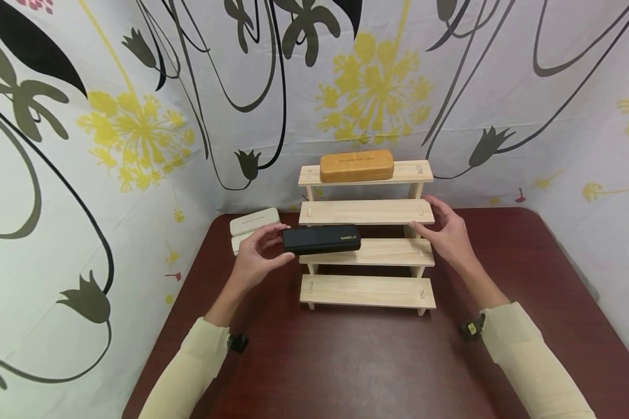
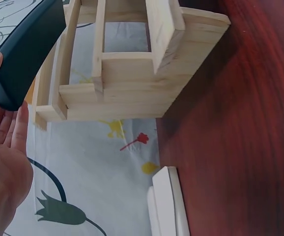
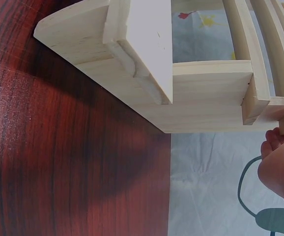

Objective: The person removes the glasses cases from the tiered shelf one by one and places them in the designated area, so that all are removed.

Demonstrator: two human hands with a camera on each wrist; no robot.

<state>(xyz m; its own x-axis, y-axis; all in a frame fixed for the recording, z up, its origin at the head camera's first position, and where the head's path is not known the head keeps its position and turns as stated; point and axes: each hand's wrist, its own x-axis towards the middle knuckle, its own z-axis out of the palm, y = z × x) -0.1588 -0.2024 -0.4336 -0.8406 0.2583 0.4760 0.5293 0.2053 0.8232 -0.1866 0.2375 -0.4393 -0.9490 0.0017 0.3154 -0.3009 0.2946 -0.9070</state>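
Note:
My left hand (image 1: pixel 253 263) grips the left end of a black glasses case (image 1: pixel 320 241), thumb in front and fingers behind. The case is level, in front of a stepped wooden shelf (image 1: pixel 367 291); in the left wrist view the black case (image 2: pixel 29 51) appears raised beside the stand. At the stand's right side, my right hand (image 1: pixel 451 237) holds the end of the second tier from the top, thumb at its front edge and fingers towards the back. An orange-brown glasses case (image 1: pixel 356 167) lies on the top tier.
Two pale cases (image 1: pixel 254 221) lie on the dark red-brown table (image 1: pixel 367 361) at the back left, partly behind my left hand. Floral-patterned cloth (image 1: pixel 293 116) hangs behind the table and along its sides.

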